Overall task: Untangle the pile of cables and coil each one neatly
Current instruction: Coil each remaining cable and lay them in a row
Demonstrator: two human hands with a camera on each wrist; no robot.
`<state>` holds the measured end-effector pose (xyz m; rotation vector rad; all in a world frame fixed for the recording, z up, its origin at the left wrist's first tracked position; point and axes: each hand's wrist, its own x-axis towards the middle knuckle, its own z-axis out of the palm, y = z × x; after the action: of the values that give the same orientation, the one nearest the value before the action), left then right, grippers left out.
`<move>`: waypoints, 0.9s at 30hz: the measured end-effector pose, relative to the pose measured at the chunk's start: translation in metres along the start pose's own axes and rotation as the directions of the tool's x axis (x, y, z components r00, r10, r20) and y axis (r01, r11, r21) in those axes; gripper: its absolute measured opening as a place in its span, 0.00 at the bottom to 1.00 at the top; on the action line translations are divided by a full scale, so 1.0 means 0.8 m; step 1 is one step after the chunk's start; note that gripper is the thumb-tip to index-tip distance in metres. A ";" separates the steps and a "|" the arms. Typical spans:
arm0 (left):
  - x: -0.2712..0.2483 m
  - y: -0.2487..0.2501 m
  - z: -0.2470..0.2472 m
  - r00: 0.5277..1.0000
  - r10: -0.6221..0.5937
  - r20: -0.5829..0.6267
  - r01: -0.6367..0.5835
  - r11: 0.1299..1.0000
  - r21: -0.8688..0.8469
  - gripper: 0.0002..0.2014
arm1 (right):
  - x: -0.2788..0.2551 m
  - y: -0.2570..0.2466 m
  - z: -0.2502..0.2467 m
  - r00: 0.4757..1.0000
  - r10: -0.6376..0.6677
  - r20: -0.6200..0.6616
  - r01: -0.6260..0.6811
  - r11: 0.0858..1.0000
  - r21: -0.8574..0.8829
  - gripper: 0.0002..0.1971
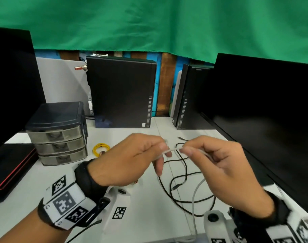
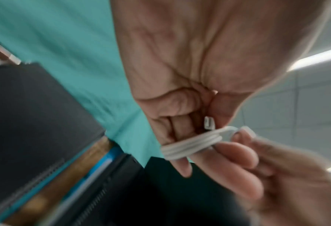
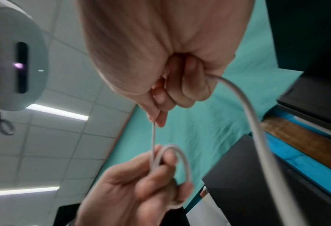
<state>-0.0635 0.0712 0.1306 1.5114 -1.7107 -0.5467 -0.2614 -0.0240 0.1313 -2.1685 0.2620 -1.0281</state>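
Pinched between both my hands, the white cable [image 1: 172, 150] runs taut above the white desk [image 1: 149, 216]: my left hand [image 1: 130, 160] curls round its turns, my right hand [image 1: 218, 171] nips the strand between thumb and forefinger, and the slack drops from that fist toward the near edge. Below them a black cable [image 1: 184, 174] sprawls loose on the desk, and a small yellow cable coil [image 1: 101, 149] lies left of it, beside the drawer unit [image 1: 58, 134].

From the left wrist, several white turns [image 2: 191, 145] wrap my left fingers [image 2: 180, 166], the connector [image 2: 209, 122] sticking up by the thumb; my right fingertips [image 2: 238, 152] touch the bundle.

From the right wrist, my right hand [image 3: 172, 85] clamps the strand, which runs straight down to the loop [image 3: 180, 160] round my left hand [image 3: 141, 191].
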 end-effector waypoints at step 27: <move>0.006 -0.028 0.000 0.966 0.025 0.257 0.054 0.954 -0.295 0.21 | 0.015 0.032 -0.032 0.982 0.099 -0.160 -0.100 0.995 0.002 0.09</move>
<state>-0.0493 0.0619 0.1150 1.2774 -1.7151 -1.0019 -0.2692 -0.0613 0.1324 -2.0587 0.4442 -1.1469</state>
